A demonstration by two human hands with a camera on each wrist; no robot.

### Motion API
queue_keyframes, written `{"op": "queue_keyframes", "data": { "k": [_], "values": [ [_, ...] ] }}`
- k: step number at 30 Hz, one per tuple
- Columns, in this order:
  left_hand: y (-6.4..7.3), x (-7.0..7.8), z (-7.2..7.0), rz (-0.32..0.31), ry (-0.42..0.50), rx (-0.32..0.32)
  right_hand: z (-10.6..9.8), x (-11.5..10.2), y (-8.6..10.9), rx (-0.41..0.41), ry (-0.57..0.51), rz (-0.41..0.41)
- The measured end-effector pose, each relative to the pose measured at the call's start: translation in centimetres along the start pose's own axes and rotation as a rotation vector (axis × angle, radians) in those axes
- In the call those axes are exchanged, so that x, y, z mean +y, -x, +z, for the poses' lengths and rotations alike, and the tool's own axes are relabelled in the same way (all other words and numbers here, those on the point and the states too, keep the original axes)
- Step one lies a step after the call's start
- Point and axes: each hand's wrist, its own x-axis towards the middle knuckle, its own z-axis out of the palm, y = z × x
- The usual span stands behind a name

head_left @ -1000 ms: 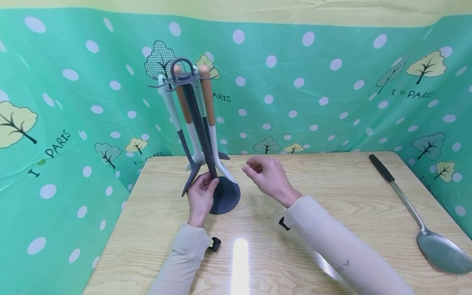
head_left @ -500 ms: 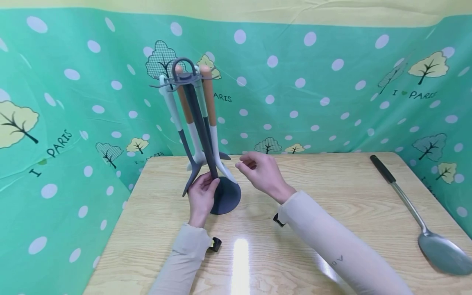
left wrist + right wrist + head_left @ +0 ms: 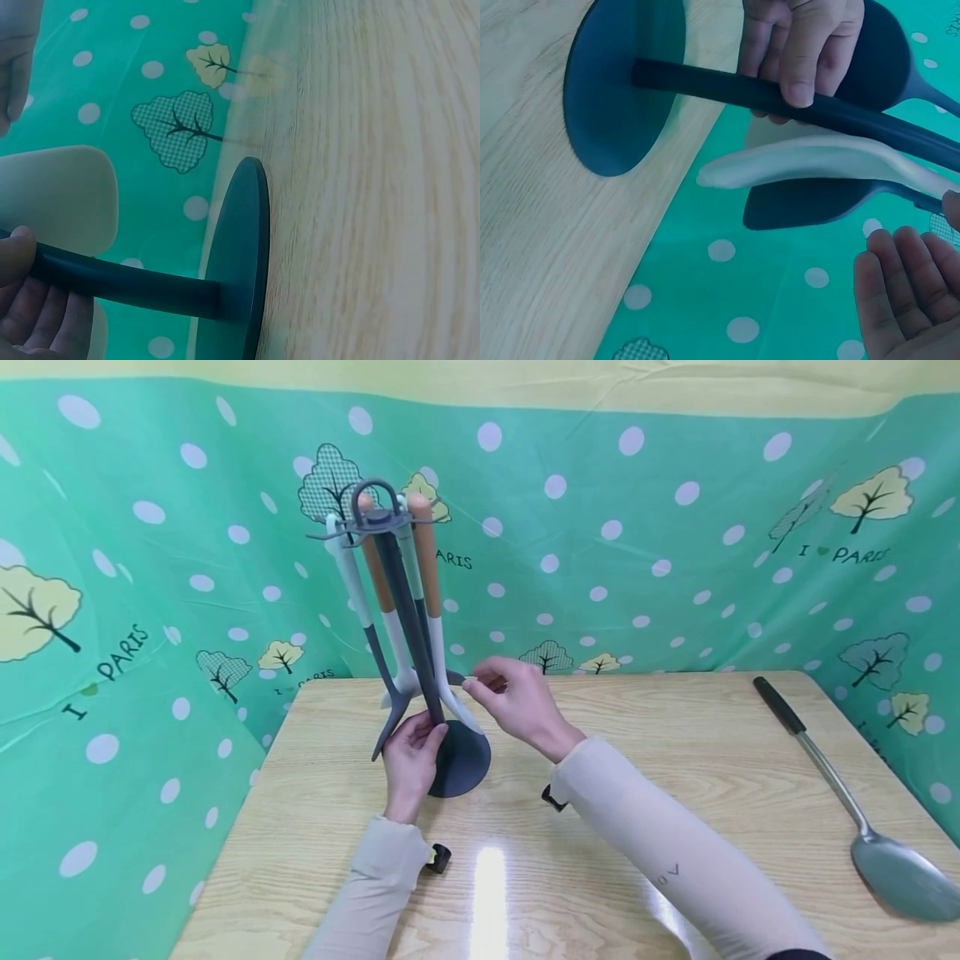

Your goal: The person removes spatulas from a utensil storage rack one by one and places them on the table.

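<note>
A dark utensil stand point(image 3: 408, 610) with a round base point(image 3: 468, 772) rises at left centre, with several utensils hanging from its top hooks. My left hand point(image 3: 408, 768) grips its pole just above the base, thumb across the front. Beside that hand hangs a dark-headed utensil point(image 3: 390, 727) with a pale handle. My right hand point(image 3: 521, 697) is at the stand's right side, fingers gently bent and holding nothing. Nearest to it are a white-headed utensil point(image 3: 802, 161) and a dark spatula point(image 3: 810, 206); whether the thumb touches either is unclear.
A metal wok spatula point(image 3: 900, 872) with a black handle point(image 3: 780, 704) lies along the table's right side. Green dotted cloth point(image 3: 600, 543) hangs behind and at both sides of the wooden table point(image 3: 637, 843).
My right hand has moved left and slightly away from me, up to the hanging utensils. My left hand keeps its grip on the pole, and the stand stays in place.
</note>
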Motion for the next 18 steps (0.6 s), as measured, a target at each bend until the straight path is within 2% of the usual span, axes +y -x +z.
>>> {"op": "queue_keyframes", "data": {
  "k": [5,9,18],
  "values": [
    [0.0,-0.1,0.0,0.009,-0.011,0.005,0.3,-0.6,-0.6,-0.031,-0.065,0.056],
    [0.0,0.1,0.0,0.007,-0.019,0.005,0.6,-1.0,-1.1,-0.054,-0.114,0.067],
    [0.0,0.1,0.0,0.033,-0.029,0.015,1.4,-1.8,-2.1,-0.087,-0.251,-0.014]
  ]
}}
